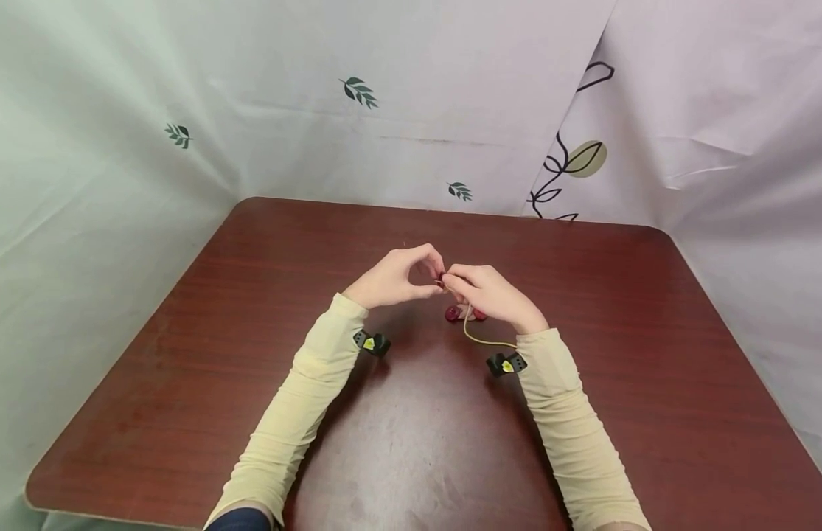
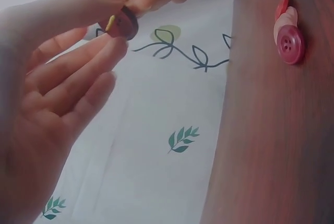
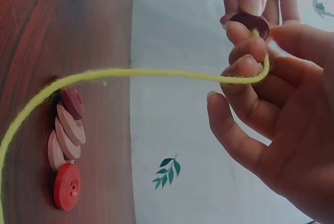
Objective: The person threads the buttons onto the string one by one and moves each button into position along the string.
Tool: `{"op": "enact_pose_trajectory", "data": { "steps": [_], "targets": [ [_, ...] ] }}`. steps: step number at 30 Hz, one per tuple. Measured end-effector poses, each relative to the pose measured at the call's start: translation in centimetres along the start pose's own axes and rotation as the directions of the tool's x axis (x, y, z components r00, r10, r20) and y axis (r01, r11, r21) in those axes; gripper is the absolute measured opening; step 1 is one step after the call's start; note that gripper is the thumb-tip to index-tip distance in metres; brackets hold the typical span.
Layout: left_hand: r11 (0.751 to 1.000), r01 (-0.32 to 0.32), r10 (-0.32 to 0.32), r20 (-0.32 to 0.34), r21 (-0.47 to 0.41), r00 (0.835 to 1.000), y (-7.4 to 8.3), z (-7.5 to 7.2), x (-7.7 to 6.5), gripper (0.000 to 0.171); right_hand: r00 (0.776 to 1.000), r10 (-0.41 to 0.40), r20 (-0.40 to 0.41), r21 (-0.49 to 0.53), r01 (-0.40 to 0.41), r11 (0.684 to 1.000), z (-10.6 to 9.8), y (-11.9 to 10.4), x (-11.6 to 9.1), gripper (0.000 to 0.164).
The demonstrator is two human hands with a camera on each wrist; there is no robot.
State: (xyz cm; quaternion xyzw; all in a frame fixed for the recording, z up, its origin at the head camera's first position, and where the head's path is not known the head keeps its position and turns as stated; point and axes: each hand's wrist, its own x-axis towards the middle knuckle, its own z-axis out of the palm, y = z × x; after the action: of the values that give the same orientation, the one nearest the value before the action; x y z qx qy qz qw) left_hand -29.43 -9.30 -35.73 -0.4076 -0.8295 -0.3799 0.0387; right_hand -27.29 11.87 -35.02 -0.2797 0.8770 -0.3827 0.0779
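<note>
Near the middle of the table, my left hand (image 1: pixel 397 279) and right hand (image 1: pixel 495 295) meet fingertip to fingertip. A dark red button (image 2: pixel 125 24) is pinched between the left thumb and fingers. Yellow yarn (image 3: pixel 156 72) runs across that button's face in the left wrist view, its end near the left fingertips. The right fingers curl round the yarn just behind the button, right at its rim. From there the yarn trails past the right palm and down toward the right wrist.
On the table below the hands lies a leaning row of buttons: a red button (image 3: pixel 67 186), several pale pink buttons (image 3: pixel 69 138) and a maroon button (image 3: pixel 72 103). A brown wooden table (image 1: pixel 205 332) stands against white leaf-print cloth (image 1: pixel 284 110). Black straps sit on both wrists.
</note>
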Motion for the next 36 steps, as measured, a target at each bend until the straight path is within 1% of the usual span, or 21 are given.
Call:
{"op": "enact_pose_trajectory", "data": {
  "steps": [5, 9, 16, 19, 24, 27, 30, 33, 36],
  "targets": [
    [0.999, -0.03, 0.031, -0.049, 0.027, 0.998, -0.2, 0.2, 0.0, 0.022, 0.999, -0.022, -0.036, -0.026, 0.021, 0.999, 0.0, 0.0, 0.2, 0.027],
    [0.999, -0.046, 0.047, -0.074, 0.014, 0.996, -0.2, 0.5, 0.1, 0.018, 0.999, -0.015, -0.04, -0.014, 0.014, 1.0, 0.0, 0.0, 0.2, 0.024],
    [0.999, -0.053, 0.053, -0.087, -0.006, 0.995, -0.1, 0.7, 0.2, 0.007, 0.999, -0.022, -0.049, -0.001, 0.022, 1.0, 0.0, 0.6, 0.4, 0.022],
    [0.998, -0.063, 0.063, -0.096, -0.003, 0.993, -0.2, 0.7, 0.2, 0.006, 0.998, -0.028, -0.049, -0.003, 0.028, 1.0, 0.0, 0.6, 0.4, 0.022],
    [0.997, -0.076, 0.078, -0.107, 0.019, 0.991, -0.2, 1.0, 0.2, 0.006, 0.999, -0.006, -0.044, 0.011, 0.006, 1.0, 0.0, 0.5, 0.3, 0.023],
    [0.996, -0.091, 0.093, -0.12, 0.02, 0.988, -0.2, 1.1, 0.3, 0.006, 0.998, -0.009, -0.064, 0.018, 0.01, 1.0, 0.0, 0.5, 0.3, 0.022],
    [0.995, -0.104, 0.103, -0.136, 0.001, 0.985, -0.2, 1.2, 0.4, 0.006, 0.994, -0.042, -0.101, 0.017, 0.044, 0.999, 0.0, 0.6, 0.3, 0.017],
    [0.994, -0.105, 0.102, -0.14, -0.016, 0.985, -0.1, 1.2, 0.4, 0.006, 0.99, -0.052, -0.13, 0.057, 0.06, 0.997, 0.0, 0.7, 0.4, 0.014],
    [0.995, -0.101, 0.098, -0.142, -0.015, 0.985, 0.0, 1.2, 0.5, 0.006, 0.988, -0.025, -0.152, 0.14, 0.047, 0.989, 0.0, 0.8, 0.4, 0.014]
  ]
}}
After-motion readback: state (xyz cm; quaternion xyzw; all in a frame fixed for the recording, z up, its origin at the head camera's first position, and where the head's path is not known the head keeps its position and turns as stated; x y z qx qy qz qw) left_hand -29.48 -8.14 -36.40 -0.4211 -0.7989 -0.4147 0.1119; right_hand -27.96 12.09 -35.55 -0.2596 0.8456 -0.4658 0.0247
